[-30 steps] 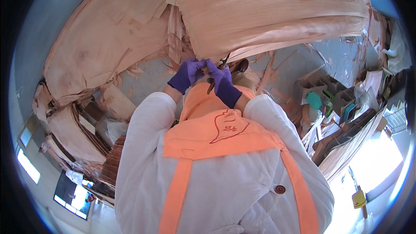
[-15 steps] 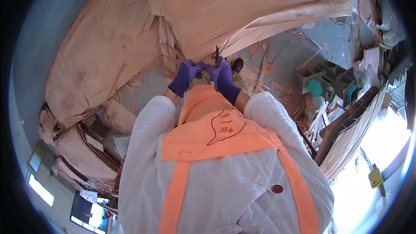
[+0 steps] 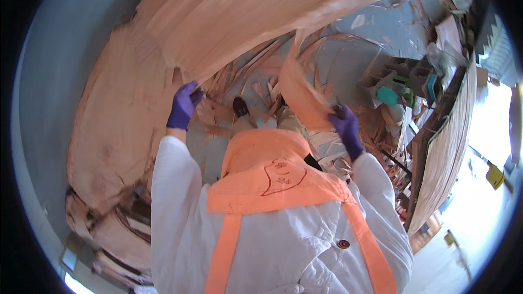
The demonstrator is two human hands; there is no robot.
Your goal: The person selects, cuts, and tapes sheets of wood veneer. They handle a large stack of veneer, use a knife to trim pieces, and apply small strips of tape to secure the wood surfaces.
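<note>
Left hand (image 3: 184,106), in a purple glove, closed on the lower edge of a large veneer sheet (image 3: 261,16) that arches overhead from the left side across the top of the view; right hand (image 3: 345,126), likewise gloved, closed with fingers curled around the lower end of a narrower veneer strip (image 3: 299,90) that hangs from the big sheet's right part, apparently torn partly free of it. The sheet is thin, wide and bowed, held only at two points well apart; judged from this, the likeliest failure is a further split along the grain where the strip parts from the sheet, caused by the two hands pulling away from each other; a second risk is the unsupported far edge sagging and cracking under its own weight. Stacked veneer (image 3: 109,185) lies at the left, below the raised sheet; offcuts and splinters (image 3: 256,84) litter the floor around the person's dark shoe (image 3: 240,106), a tripping hazard while the view ahead is blocked; an orange apron (image 3: 272,177) over a white coat fills the foreground; a teal object (image 3: 388,96) sits among clutter at right.
</note>
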